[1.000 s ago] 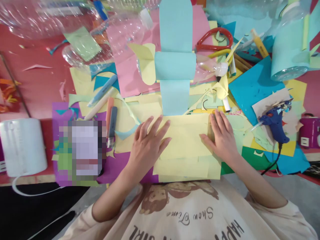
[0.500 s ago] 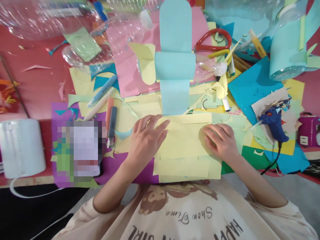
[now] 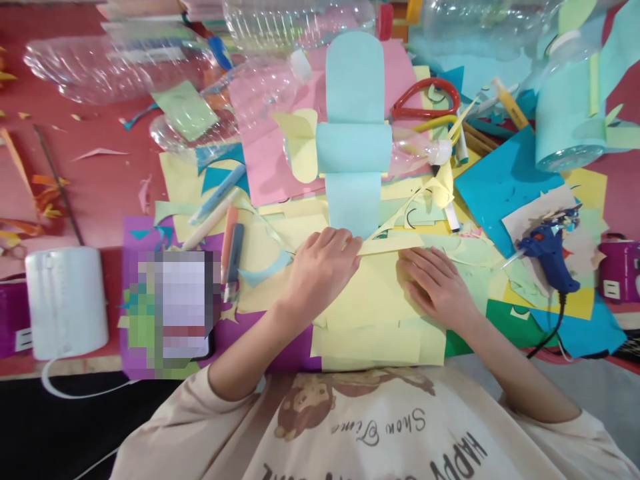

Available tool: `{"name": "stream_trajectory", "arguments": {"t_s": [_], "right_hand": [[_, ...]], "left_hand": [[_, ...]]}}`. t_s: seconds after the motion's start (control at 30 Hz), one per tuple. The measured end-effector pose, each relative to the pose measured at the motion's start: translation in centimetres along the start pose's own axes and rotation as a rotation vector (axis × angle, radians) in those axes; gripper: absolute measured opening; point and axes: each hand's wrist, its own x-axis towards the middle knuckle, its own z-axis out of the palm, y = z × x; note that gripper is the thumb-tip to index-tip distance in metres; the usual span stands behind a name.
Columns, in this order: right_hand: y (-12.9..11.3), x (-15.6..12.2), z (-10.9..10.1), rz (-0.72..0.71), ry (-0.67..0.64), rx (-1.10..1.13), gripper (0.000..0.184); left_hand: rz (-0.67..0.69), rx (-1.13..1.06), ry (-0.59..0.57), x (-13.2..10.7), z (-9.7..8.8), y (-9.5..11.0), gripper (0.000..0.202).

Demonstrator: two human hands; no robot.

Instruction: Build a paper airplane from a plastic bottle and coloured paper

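A pale yellow sheet of paper (image 3: pixel 375 287) lies in front of me. Along its far edge runs a narrow yellow paper strip (image 3: pixel 393 245), raised a little at an angle; I cannot tell whether it is a fold of the sheet or a separate piece. My left hand (image 3: pixel 323 270) has its fingers curled over the strip's left end, pinching it. My right hand (image 3: pixel 435 283) lies with fingers stretched on the sheet's right side, fingertips near the strip's right end. Just beyond is a clear plastic bottle (image 3: pixel 407 145) wrapped in light blue paper (image 3: pixel 354 148), with blue paper wings.
A blue glue gun (image 3: pixel 550 257) rests on paper at the right. Red-handled scissors (image 3: pixel 425 97) lie behind. Markers (image 3: pixel 233 250), a phone (image 3: pixel 183 303) and a white device (image 3: pixel 67 303) are at left. Clear bottles (image 3: pixel 300 23) and a blue-wrapped bottle (image 3: pixel 570 110) stand around the back.
My left hand has moved right and its fingers have closed on the strip's left end. The strip has tilted up from lying flat. My right hand has barely moved; the view has shifted slightly.
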Motion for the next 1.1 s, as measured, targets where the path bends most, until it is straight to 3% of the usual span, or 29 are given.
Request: {"name": "stream_trajectory", "arguments": {"t_s": [0.17, 0.3, 0.4, 0.47, 0.53, 0.6, 0.7, 0.8, 0.9, 0.93, 1.1], "right_hand": [[0.0, -0.3, -0.2, 0.037, 0.169, 0.092, 0.030], [0.1, -1.0, -0.3, 0.170, 0.357, 0.196, 0.023], [0.8, -1.1, -1.0, 0.274, 0.443, 0.206, 0.027], [2.0, -0.4, -2.2, 0.281, 0.396, 0.187, 0.034], [3.8, 1.1, -3.9, 0.276, 0.384, 0.114, 0.043], [5.9, 3.5, -5.8, 0.247, 0.451, 0.063, 0.049], [8.7, 8.4, -8.0, 0.208, 0.337, -0.046, 0.032], [10.6, 13.9, -8.4, 0.203, 0.141, -0.150, 0.026], [12.0, 18.6, -7.5, 0.259, -0.229, -0.251, 0.038], [12.3, 19.8, -7.1, 0.257, -0.296, -0.263, 0.041], [13.1, 22.8, -5.8, 0.204, -0.459, -0.296, 0.066]], "left_hand": [[0.016, -0.095, 0.108, 0.1, 0.6, -0.6, 0.024], [-0.181, -0.405, 0.218, 0.1, 0.6, -1.7, 0.020], [-0.408, -0.672, 0.199, 0.2, 0.4, -2.3, 0.017], [-0.528, -0.892, 0.161, 0.3, 0.2, -2.5, 0.021], [-0.603, -1.105, 0.119, 0.4, 0.0, -2.4, 0.029], [-0.638, -1.285, 0.074, 0.4, 0.0, -2.3, 0.034], [-0.619, -1.490, -0.005, 0.4, 0.3, -2.4, 0.040], [-0.565, -1.637, -0.097, 0.3, 0.6, -2.6, 0.043], [-0.555, -1.720, -0.188, 0.3, 0.9, -2.4, 0.044], [-0.557, -1.732, -0.206, 0.3, 0.9, -2.3, 0.045], [-0.587, -1.744, -0.240, 0.5, 1.0, -1.9, 0.047]]}}
